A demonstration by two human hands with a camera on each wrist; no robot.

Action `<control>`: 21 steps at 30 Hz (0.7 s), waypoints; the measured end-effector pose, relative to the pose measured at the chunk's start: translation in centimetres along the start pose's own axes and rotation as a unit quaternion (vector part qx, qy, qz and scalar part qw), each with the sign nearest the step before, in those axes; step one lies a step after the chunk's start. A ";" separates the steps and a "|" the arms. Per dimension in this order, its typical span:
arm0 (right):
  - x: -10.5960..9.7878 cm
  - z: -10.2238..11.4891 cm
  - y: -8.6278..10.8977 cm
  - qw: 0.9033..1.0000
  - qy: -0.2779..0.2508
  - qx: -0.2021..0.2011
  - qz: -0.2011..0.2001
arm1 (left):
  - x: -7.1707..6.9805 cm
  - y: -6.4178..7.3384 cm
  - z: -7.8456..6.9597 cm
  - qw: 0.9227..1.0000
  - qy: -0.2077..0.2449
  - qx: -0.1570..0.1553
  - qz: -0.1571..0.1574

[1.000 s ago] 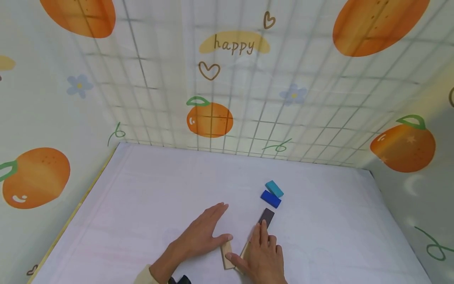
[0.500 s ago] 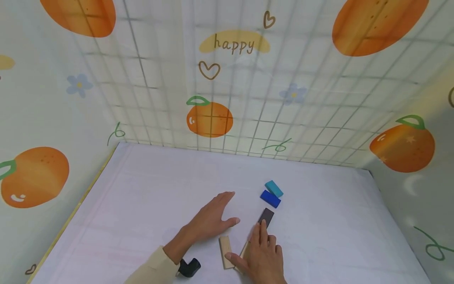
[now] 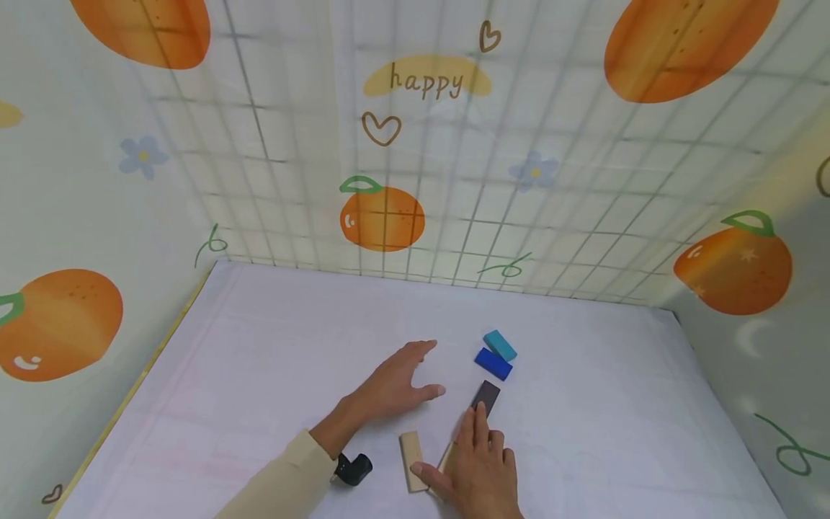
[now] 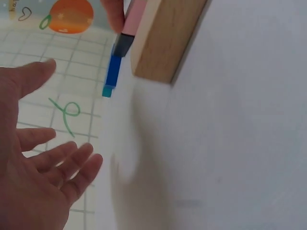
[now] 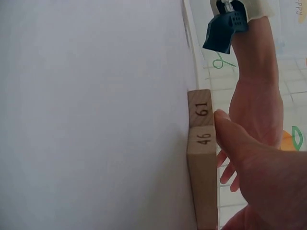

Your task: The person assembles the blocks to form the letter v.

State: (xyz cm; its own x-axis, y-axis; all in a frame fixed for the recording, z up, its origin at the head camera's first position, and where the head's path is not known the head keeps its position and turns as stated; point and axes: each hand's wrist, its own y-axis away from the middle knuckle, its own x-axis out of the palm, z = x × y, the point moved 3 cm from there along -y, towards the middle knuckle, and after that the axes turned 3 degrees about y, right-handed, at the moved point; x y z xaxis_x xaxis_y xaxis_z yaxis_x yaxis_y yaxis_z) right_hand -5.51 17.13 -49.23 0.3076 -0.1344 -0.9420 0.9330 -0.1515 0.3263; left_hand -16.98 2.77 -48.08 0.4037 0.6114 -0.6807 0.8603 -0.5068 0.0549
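My left hand point(image 3: 397, 388) hovers over the white table with fingers spread and thumb apart, holding nothing; the left wrist view shows its bare palm. My right hand point(image 3: 483, 465) rests over a line of blocks, fingertips on a dark block point(image 3: 485, 398). Its thumb lies on a plain wooden block point(image 3: 411, 450). A second wooden block point(image 3: 446, 458) is mostly hidden under that hand. Stamped numbers show in the right wrist view: 61 on one block point(image 5: 199, 108), 46 on its neighbour point(image 5: 201, 165). Between wood and dark block, the left wrist view shows a pink block point(image 4: 136, 17).
Beyond the dark block lie a blue block point(image 3: 493, 364) and a teal block point(image 3: 500, 345), side by side. A black wrist camera point(image 3: 355, 470) hangs at the left sleeve point(image 3: 292, 476). Fruit-printed curtains point(image 3: 447, 166) over a wire grid enclose the table point(image 3: 603, 404).
My left hand has let go of the plain wooden block's far end and moved forward and right, away from it. The right hand and the blocks stay in place.
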 end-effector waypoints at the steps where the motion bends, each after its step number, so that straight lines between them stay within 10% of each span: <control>1: 0.0 0.0 0.0 1.000 0.001 0.000 0.001 | 0.0 -0.2 0.1 1.000 0.008 0.003 -0.001; 21: -0.4 0.3 0.3 1.000 0.016 0.003 0.002 | -0.2 -3.2 -0.8 0.998 0.055 -0.006 0.008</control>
State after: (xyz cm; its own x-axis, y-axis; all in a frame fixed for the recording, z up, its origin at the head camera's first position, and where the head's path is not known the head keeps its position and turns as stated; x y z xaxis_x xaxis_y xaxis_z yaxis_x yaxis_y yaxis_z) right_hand -5.42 16.88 -48.70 0.3172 -0.1044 -0.9426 0.9306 -0.1574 0.3306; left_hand -19.57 4.78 -47.50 0.4492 0.6664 -0.5951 0.8566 -0.5106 0.0748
